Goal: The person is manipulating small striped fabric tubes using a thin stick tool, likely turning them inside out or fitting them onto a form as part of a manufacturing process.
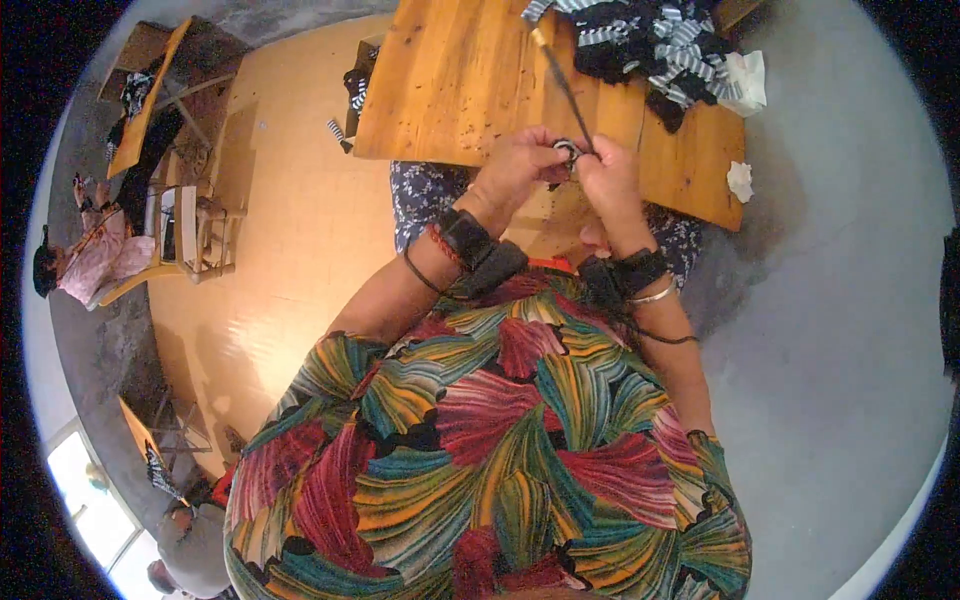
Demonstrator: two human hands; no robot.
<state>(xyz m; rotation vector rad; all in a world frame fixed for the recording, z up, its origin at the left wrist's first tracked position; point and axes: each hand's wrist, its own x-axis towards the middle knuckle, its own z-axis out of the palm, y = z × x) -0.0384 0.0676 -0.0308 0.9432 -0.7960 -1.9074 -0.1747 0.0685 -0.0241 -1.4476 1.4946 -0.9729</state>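
Just over the near edge of the wooden table [450,80], both my hands are close together. My left hand [520,168] is closed, pinching a small black-and-white striped knit piece [566,150] that looks like a sock part. My right hand [612,178] is closed on a thin dark rod [566,88] with a pale tan end, which slants up and leftward over the tabletop. The fingers of my right hand also meet the striped piece; the contact point is partly hidden. A heap of similar striped and black knit pieces [650,45] lies at the far right of the table.
Crumpled white material [744,84] lies beside the heap, and a white scrap [740,182] near the right edge. A box [362,85] with striped pieces stands left of the table. Further left, a person [110,255] sits near another table [150,100]; another person [195,545] is lower left.
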